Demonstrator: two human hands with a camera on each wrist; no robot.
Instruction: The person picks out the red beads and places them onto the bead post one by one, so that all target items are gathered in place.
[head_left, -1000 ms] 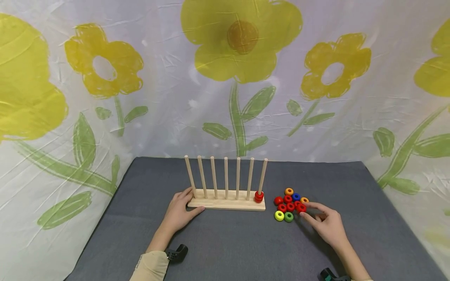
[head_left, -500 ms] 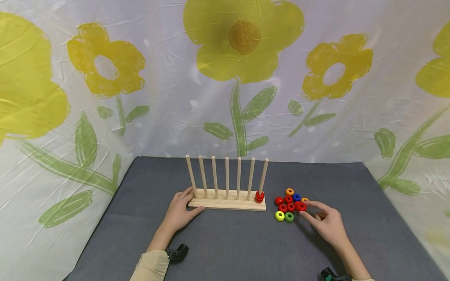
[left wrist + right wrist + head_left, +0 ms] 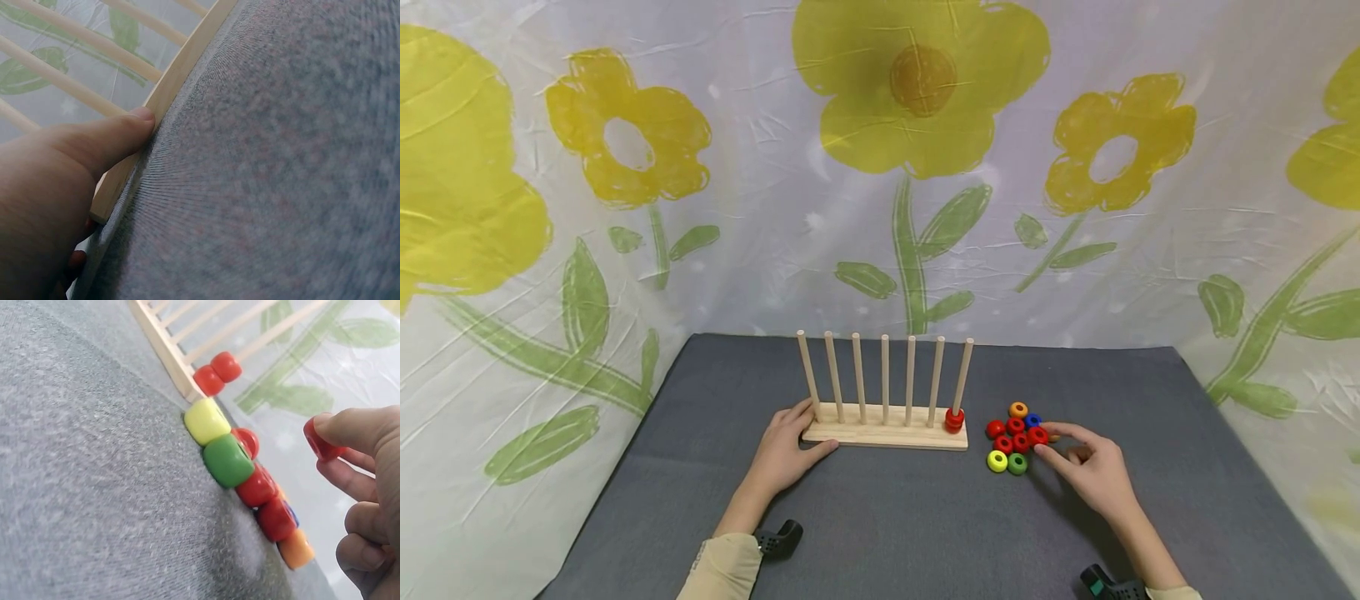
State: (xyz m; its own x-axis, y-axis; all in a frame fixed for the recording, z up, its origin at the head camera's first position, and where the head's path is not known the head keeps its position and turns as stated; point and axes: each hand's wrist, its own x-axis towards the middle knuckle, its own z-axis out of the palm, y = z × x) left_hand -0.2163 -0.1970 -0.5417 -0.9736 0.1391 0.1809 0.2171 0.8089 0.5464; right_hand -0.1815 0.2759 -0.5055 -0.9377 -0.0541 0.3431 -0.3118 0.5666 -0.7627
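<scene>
A wooden peg board [image 3: 887,435] with several upright pegs stands on the table. My left hand [image 3: 781,457] holds its left end, thumb on the front edge and fingers behind. In the left wrist view the thumb [image 3: 128,134] presses the board's edge. Two red beads [image 3: 215,374] sit on the rightmost peg. My right hand [image 3: 1096,475] pinches a red bead [image 3: 317,442] between thumb and forefinger, off the table. Below and left of it lie loose beads, among them a yellow bead [image 3: 997,462], a green bead [image 3: 1017,464] and an orange bead [image 3: 1018,410].
The table [image 3: 880,533] has a dark grey cloth. Several red beads and a blue bead [image 3: 1033,420] lie close together right of the board. Behind the table hangs a flowered curtain [image 3: 760,167]. Each wrist wears a black device [image 3: 781,540].
My right hand has risen slightly and shifted left with the red bead, which now overlaps the orange bead behind it. My left hand and the board stay put.
</scene>
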